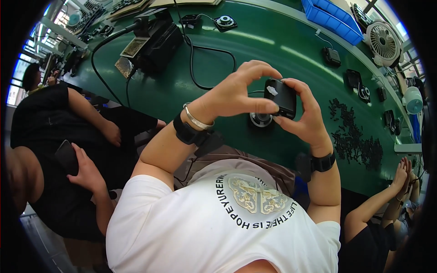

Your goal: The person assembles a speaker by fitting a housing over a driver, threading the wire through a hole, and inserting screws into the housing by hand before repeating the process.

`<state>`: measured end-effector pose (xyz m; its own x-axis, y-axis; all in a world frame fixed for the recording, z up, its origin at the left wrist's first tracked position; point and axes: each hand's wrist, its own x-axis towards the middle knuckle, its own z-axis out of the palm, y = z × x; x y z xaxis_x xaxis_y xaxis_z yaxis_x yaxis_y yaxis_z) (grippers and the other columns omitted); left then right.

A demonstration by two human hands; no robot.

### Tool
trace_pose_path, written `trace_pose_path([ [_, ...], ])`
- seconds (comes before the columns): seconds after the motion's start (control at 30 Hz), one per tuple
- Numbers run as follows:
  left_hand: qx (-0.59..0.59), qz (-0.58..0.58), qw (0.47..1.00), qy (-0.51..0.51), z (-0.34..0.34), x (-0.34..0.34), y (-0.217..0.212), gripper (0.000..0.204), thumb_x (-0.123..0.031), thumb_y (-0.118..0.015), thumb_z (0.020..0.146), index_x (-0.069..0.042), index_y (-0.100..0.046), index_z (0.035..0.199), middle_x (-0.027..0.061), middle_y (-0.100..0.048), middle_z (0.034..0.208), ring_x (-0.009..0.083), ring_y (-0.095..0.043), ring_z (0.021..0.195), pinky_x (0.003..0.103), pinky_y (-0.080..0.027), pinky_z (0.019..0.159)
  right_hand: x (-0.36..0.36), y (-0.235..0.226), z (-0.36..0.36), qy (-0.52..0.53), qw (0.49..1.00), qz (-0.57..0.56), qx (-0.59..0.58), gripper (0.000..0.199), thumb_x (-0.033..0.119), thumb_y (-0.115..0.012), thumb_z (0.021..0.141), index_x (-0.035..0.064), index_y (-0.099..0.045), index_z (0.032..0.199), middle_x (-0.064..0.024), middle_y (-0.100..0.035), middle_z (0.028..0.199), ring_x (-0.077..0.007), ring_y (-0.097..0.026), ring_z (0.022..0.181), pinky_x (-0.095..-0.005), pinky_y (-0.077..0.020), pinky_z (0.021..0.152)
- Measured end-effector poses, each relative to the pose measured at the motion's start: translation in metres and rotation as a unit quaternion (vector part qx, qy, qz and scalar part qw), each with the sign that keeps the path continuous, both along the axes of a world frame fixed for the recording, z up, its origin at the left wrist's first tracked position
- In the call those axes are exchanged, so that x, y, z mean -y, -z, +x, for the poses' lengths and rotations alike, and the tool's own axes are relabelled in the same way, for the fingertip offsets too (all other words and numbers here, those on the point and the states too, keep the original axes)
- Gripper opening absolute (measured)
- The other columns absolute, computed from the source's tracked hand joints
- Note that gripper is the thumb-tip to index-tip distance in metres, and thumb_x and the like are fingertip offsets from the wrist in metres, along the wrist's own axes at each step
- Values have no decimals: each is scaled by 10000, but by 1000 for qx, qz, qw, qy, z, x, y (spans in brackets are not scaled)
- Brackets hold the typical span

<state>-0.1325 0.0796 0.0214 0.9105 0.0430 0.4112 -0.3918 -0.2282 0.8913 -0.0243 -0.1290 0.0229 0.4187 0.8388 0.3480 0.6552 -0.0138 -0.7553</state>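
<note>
A small black plastic housing (287, 98) with rounded corners is held up over the green table between my two hands. A whitish patch sits on its upper left part. My left hand (231, 93) grips it from the left, thumb at its lower left edge and fingers arched to its top. From the right, my right hand (308, 113) closes on it, fingertips at the top corner and thumb at the lower edge. Just below the housing is a round speaker (261, 120) with a silvery rim, partly covered by the housing and my hands. A thin wire runs behind my left fingers.
Small black parts (353, 136) lie scattered at right. A black soldering station (157, 48) and a looping cable (195, 82) are at left. Farther back are another speaker (225, 21), a blue bin (334, 20) and a fan (382, 42). People sit on both sides.
</note>
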Motion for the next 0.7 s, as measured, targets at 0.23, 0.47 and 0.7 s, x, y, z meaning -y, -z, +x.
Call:
trace_pose_path([
  [0.23, 10, 133, 990, -44, -5, 9, -1, 171, -130, -760, 848, -45, -701, 985, 76, -617, 984, 179, -626, 837, 295, -513, 703, -4, 1, -7, 30, 998, -5, 50, 741, 135, -846, 610, 16, -547, 1278, -163, -576, 1243, -335, -552, 1166, -401, -494, 968],
  [0.47, 12, 32, 998, -56, 0, 1, -9, 75, -98, -724, 888, -35, -687, 903, 72, -632, 900, 171, -640, 779, 296, -522, 688, -5, 4, -5, 6, 993, -86, 78, 742, 107, -817, 614, 25, -533, 1295, -168, -554, 1268, -350, -549, 1155, -408, -483, 971],
  [0.7, -92, -406, 909, 26, -6, 6, 19, 433, -79, -760, 865, 0, -555, 1238, 75, -605, 1023, 112, -621, 832, 234, -540, 746, -4, 8, -13, 16, 989, -136, 51, 712, 138, -821, 617, 23, -545, 1264, -172, -558, 1251, -354, -550, 1148, -410, -488, 957],
])
